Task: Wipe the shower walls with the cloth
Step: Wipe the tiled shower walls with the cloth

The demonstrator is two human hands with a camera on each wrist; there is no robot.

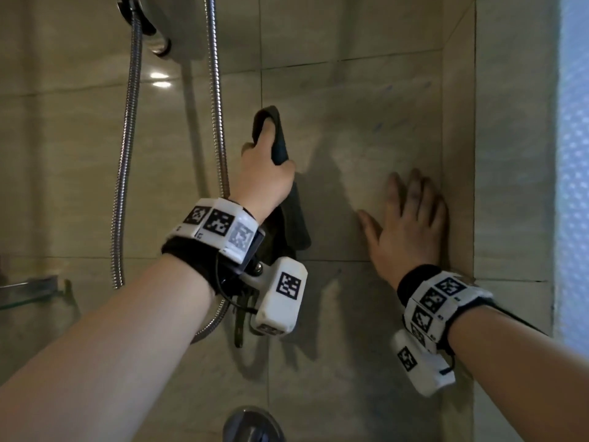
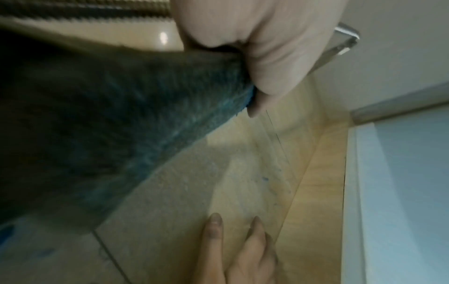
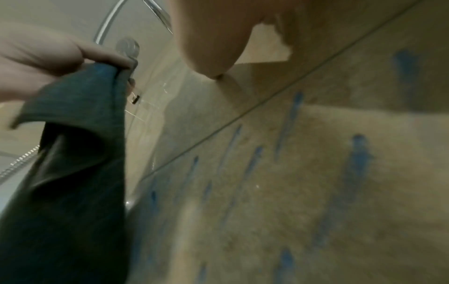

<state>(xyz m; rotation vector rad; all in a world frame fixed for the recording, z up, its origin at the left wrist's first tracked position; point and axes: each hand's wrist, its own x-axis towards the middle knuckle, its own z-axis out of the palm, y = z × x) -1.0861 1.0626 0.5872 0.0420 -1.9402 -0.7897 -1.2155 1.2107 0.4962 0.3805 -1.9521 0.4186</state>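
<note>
- Cloth (image 1: 280,173), dark and long, hangs with its long axis running up and down the tiled wall (image 1: 350,122), just right of the shower hose (image 1: 218,122); whether it touches the tile cannot be told.
- Left hand (image 1: 266,173) grasps it, fingers curled round the upper part, the lower length trailing past the wrist.
- Blue streaks (image 3: 357,159) mark the tile to the right of the cloth, between it and the wall's inner corner; some sit higher than the cloth.
- Right hand (image 1: 411,224) lies flat against the wall near that corner, fingers straight and spread, holding nothing.
- Judged from this, the cloth hand is the one placed to sweep rightward over the streaks, and the braced hand sits at the far edge of that stretch.
- Tap fitting (image 1: 251,424) shows at the bottom edge.
</note>
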